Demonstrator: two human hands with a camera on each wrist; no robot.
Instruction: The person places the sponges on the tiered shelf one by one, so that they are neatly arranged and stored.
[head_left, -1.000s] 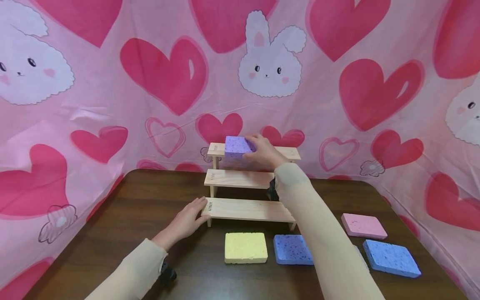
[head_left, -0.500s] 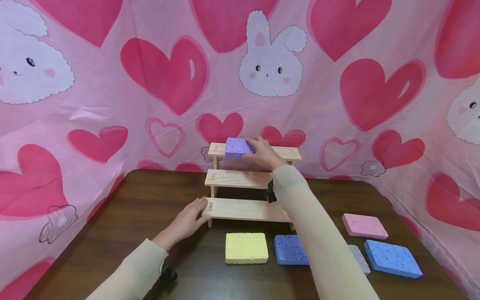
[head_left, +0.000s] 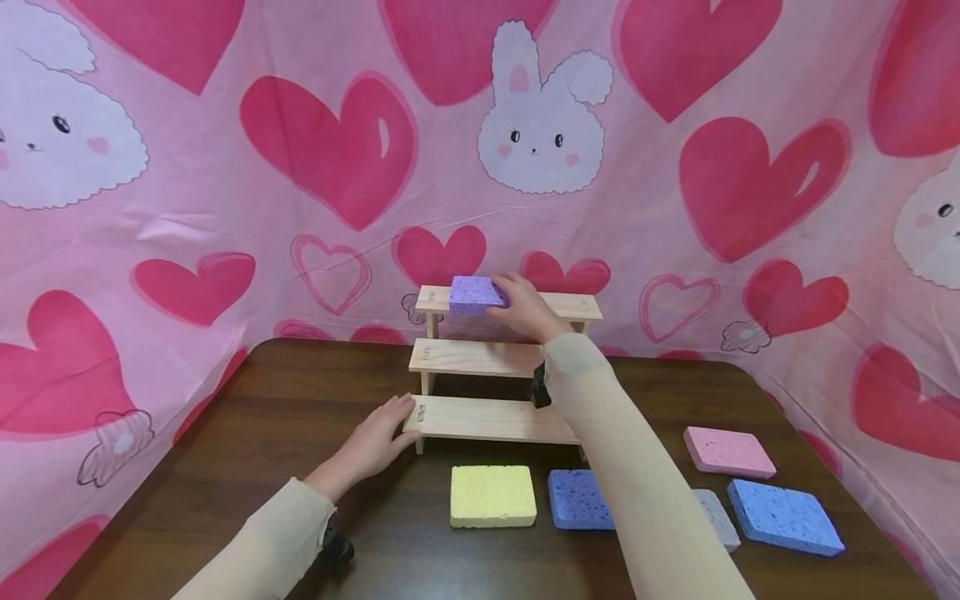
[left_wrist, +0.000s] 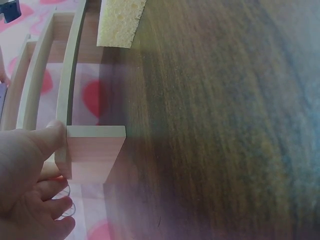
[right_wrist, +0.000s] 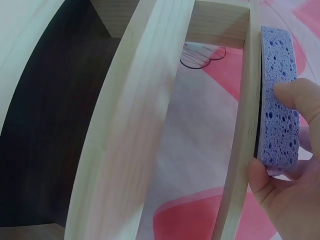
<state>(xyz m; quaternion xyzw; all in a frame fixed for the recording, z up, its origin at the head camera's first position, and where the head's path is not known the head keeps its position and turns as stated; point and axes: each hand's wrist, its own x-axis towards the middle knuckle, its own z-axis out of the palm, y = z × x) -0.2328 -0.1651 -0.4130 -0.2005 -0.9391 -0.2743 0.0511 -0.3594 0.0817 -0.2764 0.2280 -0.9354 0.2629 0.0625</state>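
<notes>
The purple sponge [head_left: 471,296] sits on, or only just over, the top shelf [head_left: 573,305] of the wooden stand [head_left: 480,357], left of its middle; it looks light, springy and dry, likely to give when squeezed but hard to break, with a pitted skin that should not slip; its short ends seem the best hold, and the right hand [head_left: 528,308] has its right end between thumb and fingers, closed to the block's width; the left hand [head_left: 371,442] pinches the stand's bottom left corner; the stand rests on a dark wood-grain table [head_left: 315,392], yellow [head_left: 492,497] and dark blue [head_left: 581,500] sponges in front of it, pink [head_left: 729,452], grey [head_left: 717,518] and bright blue [head_left: 785,517] ones toward its right; heart-and-rabbit cloth [head_left: 442,192] hangs behind it.
</notes>
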